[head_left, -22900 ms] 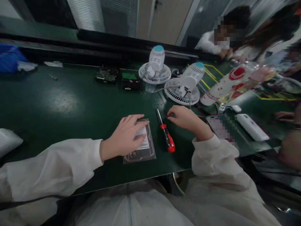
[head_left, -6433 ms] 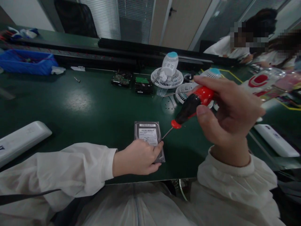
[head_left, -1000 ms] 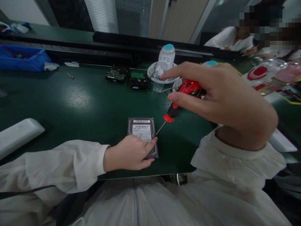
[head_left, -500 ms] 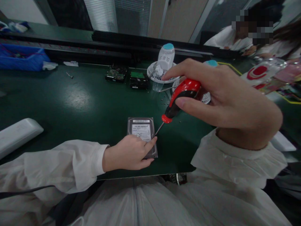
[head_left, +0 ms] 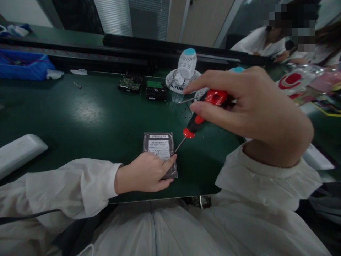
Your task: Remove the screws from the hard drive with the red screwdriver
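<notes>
Dark green tabletop (head_left: pixel 114 122) is running back toward grey window blinds (head_left: pixel 113 17). Watching remotely, I am logging containers first: a blue plastic bin (head_left: pixel 32 69) is holding tangled thin wires, its left end running out of view. By the white fan with a light-blue cap (head_left: pixel 187 65), a small clear plastic cup (head_left: pixel 177 97) is standing; its contents I cannot tell. At right, a clear plastic bottle with a red mark (head_left: pixel 295 78) is lying partly behind the right hand (head_left: pixel 247 105).

That hand is clamping a red-and-black screwdriver (head_left: pixel 195 122), thumb pressing the handle, index finger stretching past it, remaining fingers mostly hidden. The flat silver-and-black hard drive (head_left: pixel 160 142) is lying on the table near its front edge, the left hand (head_left: pixel 145 172) covering its lower part. Left index finger and thumb are standing apart at its right side; the others are curling out of sight, so I cannot tell their grip. The index fingertip is masking the screwdriver's tip at the drive's right edge.

White labels are showing barcodes and fine print, too small for reading.
</notes>
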A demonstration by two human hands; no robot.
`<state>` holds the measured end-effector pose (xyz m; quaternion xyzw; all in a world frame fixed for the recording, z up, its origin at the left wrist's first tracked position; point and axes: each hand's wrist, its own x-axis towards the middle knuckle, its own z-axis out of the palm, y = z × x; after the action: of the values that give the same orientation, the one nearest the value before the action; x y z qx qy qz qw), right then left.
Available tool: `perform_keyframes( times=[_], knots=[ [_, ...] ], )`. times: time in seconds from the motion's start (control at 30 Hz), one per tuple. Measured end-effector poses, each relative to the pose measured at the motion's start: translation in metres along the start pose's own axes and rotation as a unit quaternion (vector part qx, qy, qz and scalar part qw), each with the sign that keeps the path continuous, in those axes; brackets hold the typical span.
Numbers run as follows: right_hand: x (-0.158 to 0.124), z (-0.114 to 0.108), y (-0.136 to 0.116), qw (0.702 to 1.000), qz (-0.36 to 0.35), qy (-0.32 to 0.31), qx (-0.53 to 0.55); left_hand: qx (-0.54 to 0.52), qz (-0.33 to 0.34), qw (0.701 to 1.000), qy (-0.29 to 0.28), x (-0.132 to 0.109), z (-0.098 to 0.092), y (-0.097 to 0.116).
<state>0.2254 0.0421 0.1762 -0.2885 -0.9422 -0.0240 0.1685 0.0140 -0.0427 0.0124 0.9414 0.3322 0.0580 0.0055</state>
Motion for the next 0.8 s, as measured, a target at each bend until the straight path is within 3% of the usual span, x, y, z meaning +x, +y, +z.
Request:
perform_keyframes(
  times=[0.17,0.33,0.53,0.8],
  knots=[
    [0.0007,-0.0006,0.0011,0.998,-0.054,-0.033,0.013,0.006,0.0,1.0,-0.003,0.0001,-0.0008,-0.0003],
    [0.0017,0.0041,-0.0011,1.0,0.022,-0.006,-0.02,0.007,0.004,1.0,0.001,0.0006,-0.0006,-0.0005],
    [0.0013,0.0005,-0.0022,0.998,-0.036,-0.028,0.044,0.006,0.005,1.0,0.011,0.0004,0.0004,-0.0009],
    [-0.0001,-0.0022,-0.0001,1.0,-0.012,-0.021,0.019,-0.003,0.007,1.0,0.013,0.0005,0.0008,-0.0014]
  ],
)
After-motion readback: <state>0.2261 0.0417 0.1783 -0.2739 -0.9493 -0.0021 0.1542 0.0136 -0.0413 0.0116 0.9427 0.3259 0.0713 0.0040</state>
